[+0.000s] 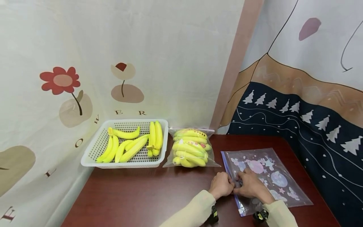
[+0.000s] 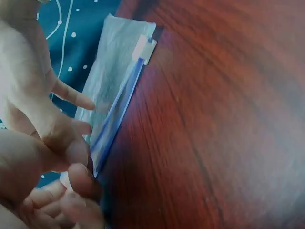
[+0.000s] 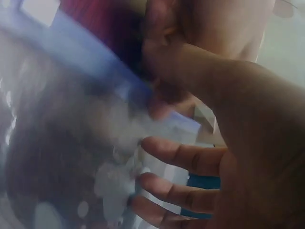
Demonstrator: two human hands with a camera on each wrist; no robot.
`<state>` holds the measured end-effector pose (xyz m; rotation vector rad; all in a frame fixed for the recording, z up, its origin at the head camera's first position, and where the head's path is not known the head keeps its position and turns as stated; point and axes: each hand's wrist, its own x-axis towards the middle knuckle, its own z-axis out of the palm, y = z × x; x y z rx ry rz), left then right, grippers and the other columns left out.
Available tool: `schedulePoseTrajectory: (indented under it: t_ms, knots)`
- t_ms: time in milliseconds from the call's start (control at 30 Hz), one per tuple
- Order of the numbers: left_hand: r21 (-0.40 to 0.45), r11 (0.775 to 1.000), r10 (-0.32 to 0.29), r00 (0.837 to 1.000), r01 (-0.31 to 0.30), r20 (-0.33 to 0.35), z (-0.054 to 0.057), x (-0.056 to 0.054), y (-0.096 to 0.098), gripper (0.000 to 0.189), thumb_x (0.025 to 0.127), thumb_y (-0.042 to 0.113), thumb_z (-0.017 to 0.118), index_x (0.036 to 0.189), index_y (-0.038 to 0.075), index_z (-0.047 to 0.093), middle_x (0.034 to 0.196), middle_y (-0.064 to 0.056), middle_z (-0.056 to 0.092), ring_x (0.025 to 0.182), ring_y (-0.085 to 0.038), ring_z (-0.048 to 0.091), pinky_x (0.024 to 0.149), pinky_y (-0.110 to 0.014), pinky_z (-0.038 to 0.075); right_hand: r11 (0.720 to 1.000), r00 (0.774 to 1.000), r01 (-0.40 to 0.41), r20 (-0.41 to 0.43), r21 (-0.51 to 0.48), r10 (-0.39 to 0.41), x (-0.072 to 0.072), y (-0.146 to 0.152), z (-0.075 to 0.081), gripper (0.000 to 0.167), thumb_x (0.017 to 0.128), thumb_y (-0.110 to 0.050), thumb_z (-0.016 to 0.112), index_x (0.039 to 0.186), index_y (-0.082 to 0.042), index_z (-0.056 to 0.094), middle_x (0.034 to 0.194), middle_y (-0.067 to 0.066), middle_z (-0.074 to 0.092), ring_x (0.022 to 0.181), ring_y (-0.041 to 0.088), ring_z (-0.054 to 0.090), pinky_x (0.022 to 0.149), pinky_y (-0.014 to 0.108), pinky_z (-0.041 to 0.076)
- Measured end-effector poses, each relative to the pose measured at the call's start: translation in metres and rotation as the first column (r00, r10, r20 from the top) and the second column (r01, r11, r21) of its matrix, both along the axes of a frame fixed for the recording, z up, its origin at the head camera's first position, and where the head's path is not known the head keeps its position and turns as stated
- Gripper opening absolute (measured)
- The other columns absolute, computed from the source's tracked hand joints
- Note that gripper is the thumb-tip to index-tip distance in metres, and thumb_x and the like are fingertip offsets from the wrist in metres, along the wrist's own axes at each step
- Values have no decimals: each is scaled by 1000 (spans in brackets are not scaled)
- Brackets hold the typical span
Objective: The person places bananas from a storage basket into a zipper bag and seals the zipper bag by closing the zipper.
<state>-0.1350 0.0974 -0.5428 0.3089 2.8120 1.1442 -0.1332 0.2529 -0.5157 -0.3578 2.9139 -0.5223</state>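
A clear slider zip bag (image 1: 279, 179) printed with pastel planets, stars and animals lies flat on the table, its blue zip edge facing left. My left hand (image 1: 222, 185) pinches that edge near its middle. Close beside it, my right hand (image 1: 250, 185) reaches over the bag and grips the same edge between thumb and index finger. In the right wrist view the other fingers (image 3: 183, 160) of this hand spread over the printed film. The white slider (image 2: 144, 48) sits at the near end of the zip, away from both hands.
Behind my left hand stands a second zip bag (image 1: 190, 148) filled with bananas. A white perforated basket (image 1: 93, 157) with several bananas (image 1: 133, 149) is at the back left of the dark red table (image 1: 136, 195). Printed cloth (image 1: 170, 63) hangs behind and at the right.
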Motion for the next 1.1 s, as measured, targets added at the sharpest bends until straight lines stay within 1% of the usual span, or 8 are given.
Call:
schedulePoseTrajectory:
  t_ms: [167,300,433,567,667,833,933,1100]
  knots:
    - [122,991,-56,998,57,-7,1,0,1,12,87,13,71,77,18,76,63,11,62,57,0,49,52,-16,39,998,999,43,32,-50,-42,1,-3,-1,22,69,-16,76,76,-15,56,74,1,48,65,16,43,56,29,34]
    - [156,985,-74,997,77,-24,3,1,1,10,88,14,69,86,18,78,68,11,66,60,3,50,55,-14,40,985,992,124,23,-118,-122,2,0,2,21,73,-8,67,63,-14,50,57,-2,46,51,14,43,48,26,32]
    - [143,987,-70,995,79,-68,6,4,0,10,87,15,70,77,16,72,62,12,58,55,3,46,52,-13,37,974,983,170,-36,-152,-178,2,5,10,26,77,-9,68,57,-13,51,53,-4,48,47,12,44,46,26,33]
    - [102,994,-29,992,42,-120,12,6,-3,30,87,26,75,62,19,61,55,14,51,51,0,44,49,-14,35,961,980,183,-37,-210,-194,1,10,26,24,80,-9,69,59,-13,57,51,-4,53,43,10,50,43,26,39]
    - [108,994,20,996,-11,-88,21,6,-5,42,87,35,76,54,20,54,51,14,46,49,-3,44,48,-17,35,957,982,172,-40,-232,-186,0,11,41,25,85,-13,72,62,-13,61,51,-4,55,42,10,52,43,26,41]
    - [188,980,54,997,-62,46,37,2,-9,44,89,37,74,55,20,52,47,12,44,41,-5,43,43,-22,37,970,979,147,-113,-193,-171,1,9,64,28,86,-20,75,62,-16,61,54,-5,52,48,11,49,45,26,38]
    - [267,962,36,996,-57,81,45,-3,-11,41,90,34,73,57,19,53,44,12,44,32,-4,42,36,-21,37,978,973,134,-166,-162,-161,2,6,78,31,84,-22,78,59,-18,58,54,-6,49,49,11,46,43,25,33]
    - [364,931,-24,998,2,55,61,-10,-21,41,93,23,67,55,16,52,40,8,46,28,-5,44,32,-21,37,987,965,114,-225,-112,-137,5,-4,107,36,82,-23,80,56,-20,56,51,-6,43,47,12,43,41,25,29]
